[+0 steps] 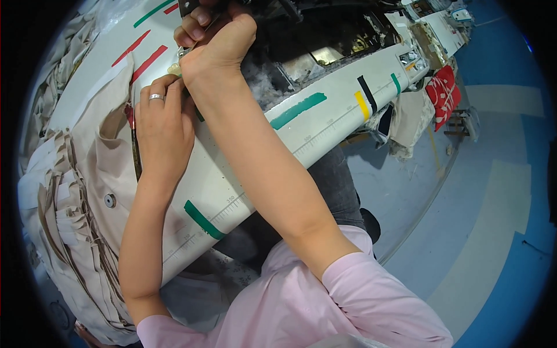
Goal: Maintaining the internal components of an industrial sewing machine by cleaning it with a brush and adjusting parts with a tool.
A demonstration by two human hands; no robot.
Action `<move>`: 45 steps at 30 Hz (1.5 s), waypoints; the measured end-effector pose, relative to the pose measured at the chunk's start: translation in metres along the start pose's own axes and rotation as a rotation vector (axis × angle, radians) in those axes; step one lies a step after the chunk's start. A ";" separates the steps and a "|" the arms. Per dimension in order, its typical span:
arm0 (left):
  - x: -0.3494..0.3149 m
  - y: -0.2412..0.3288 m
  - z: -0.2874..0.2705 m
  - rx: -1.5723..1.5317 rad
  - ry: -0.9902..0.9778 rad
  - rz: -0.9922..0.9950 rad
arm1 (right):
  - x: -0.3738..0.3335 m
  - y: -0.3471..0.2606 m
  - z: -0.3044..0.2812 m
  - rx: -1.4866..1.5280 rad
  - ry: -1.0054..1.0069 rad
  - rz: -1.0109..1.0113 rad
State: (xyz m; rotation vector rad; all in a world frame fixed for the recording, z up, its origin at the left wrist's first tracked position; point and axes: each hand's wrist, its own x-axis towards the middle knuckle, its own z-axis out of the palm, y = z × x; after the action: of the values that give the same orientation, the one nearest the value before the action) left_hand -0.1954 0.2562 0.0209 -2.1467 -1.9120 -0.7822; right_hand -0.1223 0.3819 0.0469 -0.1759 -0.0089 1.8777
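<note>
My right hand [217, 42] is closed near the metal parts of a sewing machine [270, 14], its fingers curled in; what they hold is hidden. Crossing beneath that wrist, my left hand [161, 119], with a ring on one finger, lies on the white table [232, 168] with fingers stretched forward and slightly bent. Their tips are partly covered by my right wrist. A beige cloth piece [107, 153] spreads just left of that hand, a dark strip along its edge. Close to the fingertips sits a small pale yellowish bit [174, 69].
Stacked beige cloth pieces [64, 214] hang along the table's left edge. A round metal disc [109, 200] lies on the beige cloth. Green tape [203, 220] and printed rulers mark the front edge. A red patterned cloth [444, 97] hangs at the right end.
</note>
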 end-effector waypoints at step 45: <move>0.001 -0.002 0.002 0.011 0.015 0.037 | -0.017 0.004 -0.002 -0.207 -0.005 -0.075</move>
State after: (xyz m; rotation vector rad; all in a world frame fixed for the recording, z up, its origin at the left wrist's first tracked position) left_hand -0.1968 0.2579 0.0190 -2.1574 -1.8592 -0.7773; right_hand -0.1202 0.3643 0.0463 -0.3091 -0.2113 1.8008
